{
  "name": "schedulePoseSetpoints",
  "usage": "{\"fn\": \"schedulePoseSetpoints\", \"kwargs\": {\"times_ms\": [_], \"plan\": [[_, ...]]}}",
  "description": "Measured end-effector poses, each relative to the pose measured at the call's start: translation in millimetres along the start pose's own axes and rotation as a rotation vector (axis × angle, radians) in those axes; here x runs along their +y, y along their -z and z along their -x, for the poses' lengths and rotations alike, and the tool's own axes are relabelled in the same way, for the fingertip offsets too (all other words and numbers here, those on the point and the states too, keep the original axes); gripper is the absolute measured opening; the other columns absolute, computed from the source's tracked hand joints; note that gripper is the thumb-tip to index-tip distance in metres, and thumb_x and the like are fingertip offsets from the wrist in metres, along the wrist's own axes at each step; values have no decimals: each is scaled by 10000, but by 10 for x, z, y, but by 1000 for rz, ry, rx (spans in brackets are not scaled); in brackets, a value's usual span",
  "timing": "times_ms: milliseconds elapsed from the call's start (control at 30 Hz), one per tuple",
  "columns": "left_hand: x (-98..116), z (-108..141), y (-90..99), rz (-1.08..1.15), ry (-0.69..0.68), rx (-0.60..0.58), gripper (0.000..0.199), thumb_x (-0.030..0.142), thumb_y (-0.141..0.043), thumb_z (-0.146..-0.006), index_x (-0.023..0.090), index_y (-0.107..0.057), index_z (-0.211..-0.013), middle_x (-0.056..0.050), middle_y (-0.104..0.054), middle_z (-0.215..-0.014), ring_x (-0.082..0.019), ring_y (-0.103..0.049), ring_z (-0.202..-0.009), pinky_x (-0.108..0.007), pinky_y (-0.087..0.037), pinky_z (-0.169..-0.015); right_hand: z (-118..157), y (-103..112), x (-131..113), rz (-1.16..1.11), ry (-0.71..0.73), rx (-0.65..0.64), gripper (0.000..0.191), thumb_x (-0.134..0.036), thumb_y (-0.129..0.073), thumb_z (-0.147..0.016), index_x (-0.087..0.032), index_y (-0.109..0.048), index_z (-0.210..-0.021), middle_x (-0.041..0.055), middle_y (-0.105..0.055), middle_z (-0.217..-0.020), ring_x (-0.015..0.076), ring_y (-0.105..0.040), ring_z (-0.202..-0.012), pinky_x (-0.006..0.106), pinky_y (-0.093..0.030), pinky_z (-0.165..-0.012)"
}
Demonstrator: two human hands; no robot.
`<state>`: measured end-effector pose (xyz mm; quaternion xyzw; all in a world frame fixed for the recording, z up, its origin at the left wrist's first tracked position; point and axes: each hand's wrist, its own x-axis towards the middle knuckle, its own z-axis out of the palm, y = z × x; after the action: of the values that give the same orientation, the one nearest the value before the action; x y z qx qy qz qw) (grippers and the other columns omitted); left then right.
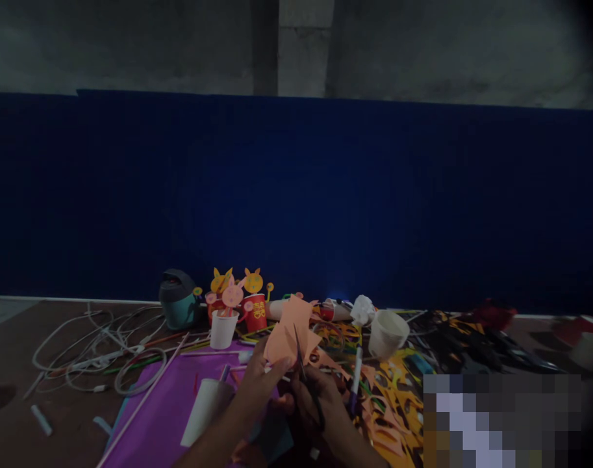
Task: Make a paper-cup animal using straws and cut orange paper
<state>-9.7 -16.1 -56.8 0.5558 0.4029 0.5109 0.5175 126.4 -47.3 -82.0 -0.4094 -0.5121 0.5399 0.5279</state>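
My left hand point(271, 377) pinches the lower edge of an orange sheet of paper point(289, 331), which stands tilted up in front of me. Scissors point(297, 348) with dark handles are gripped in my right hand point(320, 396). Their blades point up and lie against the right part of the sheet, slightly apart. Below the hands, a white paper cup point(206, 406) lies on its side on purple paper point(154, 403). Just beyond stands a white cup point(223, 330) with a pink animal-face cutout point(232, 294) on top.
A red cup point(255, 312) bears a yellow animal face. To its left are a teal container point(178, 300) and tangled white cable point(96, 351). On the right lie yellow and orange paper scraps point(393, 390), a marker point(357, 374), crumpled white paper point(362, 311) and a white roll-like object point(388, 333).
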Motion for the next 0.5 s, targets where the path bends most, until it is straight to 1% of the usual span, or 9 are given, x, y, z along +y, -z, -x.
{"fn": "schedulePoseSetpoints", "kwargs": {"times_ms": [67, 133, 233, 300, 367, 433, 500], "plan": [[6, 5, 0, 2, 5, -7, 394, 380, -648, -759, 193, -637, -1106, -79, -710, -909, -275, -620, -1006, -414, -462, -915, -8, 2, 25, 0, -2, 3, 428, -568, -662, -721, -151, -588, -658, -25, -496, -533, 90, -400, -467, 204, -307, -423], [-3, 15, -6, -14, 1, 23, 334, 391, -633, -773, 188, -668, -1036, -81, -704, -881, -273, -625, -976, -406, -476, -882, -21, 2, 54, 4, 9, 6, 408, -546, -680, -715, -157, -582, -643, -33, -489, -506, 85, -394, -445, 203, -311, -420], [-31, 36, -23, -98, -10, 119, 242, 408, -621, -780, 187, -707, -824, -64, -687, -789, -258, -628, -909, -402, -454, -910, -33, 2, 85, -14, 3, 6, 412, -551, -700, -692, -158, -586, -651, -50, -468, -476, 73, -372, -413, 193, -302, -408], [-46, 48, -34, -154, -28, 145, 238, 393, -594, -803, 191, -706, -746, -60, -679, -770, -245, -621, -900, -385, -427, -949, -27, 2, 88, -27, -9, 0, 437, -580, -684, -694, -153, -597, -669, -53, -465, -477, 67, -354, -398, 188, -284, -391], [-54, 54, -37, -204, -75, 125, 229, 366, -564, -820, 193, -712, -797, -68, -681, -829, -246, -609, -945, -381, -400, -980, -10, 0, 66, -27, -25, -20, 445, -590, -660, -715, -148, -620, -733, -53, -468, -481, 68, -345, -387, 193, -283, -387], [-62, 52, -31, -253, -124, 99, 232, 343, -557, -818, 189, -705, -909, -77, -677, -912, -255, -590, -1017, -391, -367, -1015, 7, -5, 20, -34, -36, -29, 442, -585, -650, -729, -148, -631, -802, -57, -468, -488, 69, -340, -385, 201, -297, -395], [-70, 48, -20, -284, -132, 85, 261, 335, -561, -810, 192, -685, -990, -80, -670, -964, -263, -579, -1056, -401, -354, -1028, 17, -13, -39, -33, -26, -22, 429, -571, -666, -720, -152, -635, -806, -52, -476, -504, 74, -356, -406, 207, -317, -414]]}}
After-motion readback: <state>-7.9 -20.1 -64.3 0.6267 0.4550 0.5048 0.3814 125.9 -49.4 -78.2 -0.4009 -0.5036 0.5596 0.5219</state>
